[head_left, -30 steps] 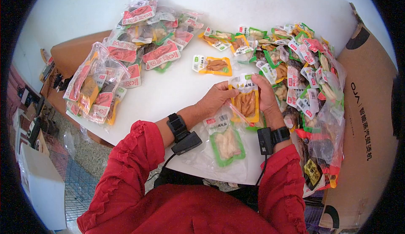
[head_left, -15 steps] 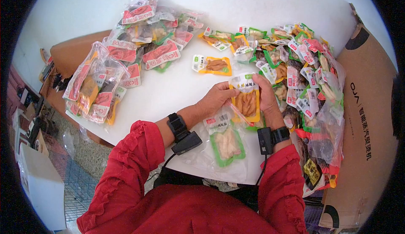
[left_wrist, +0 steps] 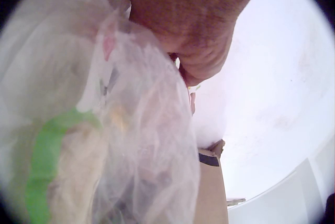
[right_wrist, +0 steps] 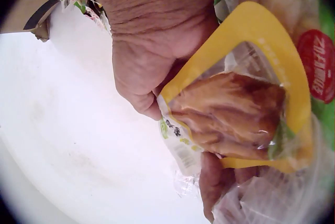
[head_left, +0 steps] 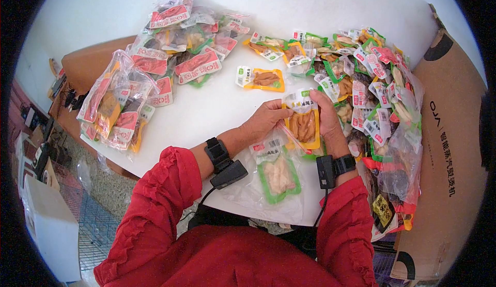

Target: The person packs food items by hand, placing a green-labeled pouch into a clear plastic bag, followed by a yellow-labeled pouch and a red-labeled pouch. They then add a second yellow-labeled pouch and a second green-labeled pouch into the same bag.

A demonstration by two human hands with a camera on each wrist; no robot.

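Both hands hold a yellow-edged food packet (head_left: 302,126) over the near part of the white table. The left hand (head_left: 264,121) pinches its left side along with the edge of a clear plastic bag (left_wrist: 157,129). My right hand (head_left: 326,115) grips the packet's upper right side, thumb near the white label, as the right wrist view also shows with the packet (right_wrist: 230,111). Below them a green-edged packet (head_left: 279,177) lies in or under clear plastic. Another yellow-edged packet (head_left: 264,80) lies flat just beyond the hands.
Filled clear bags with red labels (head_left: 198,68) are heaped at the left and back left. A large pile of loose packets (head_left: 361,88) covers the right side, beside a tall cardboard box (head_left: 447,147). A crumpled clear bag (head_left: 405,152) lies on the pile's near end.
The held packet and both hands have shifted very slightly to the right. Both hands keep their hold, and the surrounding piles look the same.
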